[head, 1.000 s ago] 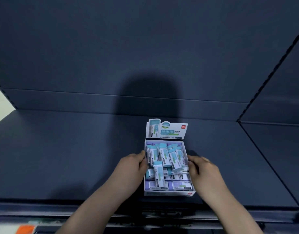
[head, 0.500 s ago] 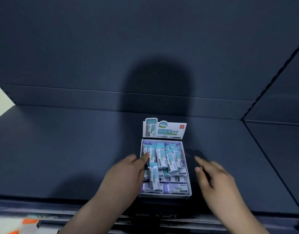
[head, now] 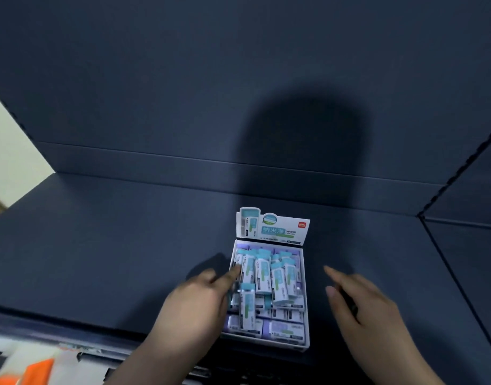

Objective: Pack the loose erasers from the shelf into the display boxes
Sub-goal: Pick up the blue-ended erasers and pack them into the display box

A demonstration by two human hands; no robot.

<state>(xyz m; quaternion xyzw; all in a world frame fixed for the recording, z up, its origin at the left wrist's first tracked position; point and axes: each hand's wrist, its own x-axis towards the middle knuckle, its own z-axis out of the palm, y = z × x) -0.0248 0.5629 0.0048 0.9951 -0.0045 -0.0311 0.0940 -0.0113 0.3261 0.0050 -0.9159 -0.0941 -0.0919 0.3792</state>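
The white cardboard display box (head: 266, 341) sits on the dark blue shelf board (head: 100, 245), near its front edge, at about 5 o'clock from the middle of the view. Its printed header flap (head: 275, 227) stands upright at the box's 12 o'clock side. The box is crowded with small erasers in white and teal paper sleeves (head: 262, 276). Those at the back stand on end and lean, while those toward 6 o'clock lie flat (one upright eraser stands among the flat ones, left of centre).

The left hand (head: 195, 304) comes in from the box's 8 o'clock. Its fingers (head: 230, 275) are stretched forward and reach the left rim beside the nearest erasers. The hand is blurred, so whether they touch card or eraser cannot be told, and it grips nothing. The right hand (head: 361, 304) lies at the box's 4 o'clock, clear of its wall, with fingers straight and loosely together, holding nothing.

A rounded shadow (head: 302, 140) falls on the dark blue back panel (head: 155, 79) at 12 o'clock. An orange and white blur (head: 36, 370) sits at 7 o'clock, below the shelf edge.
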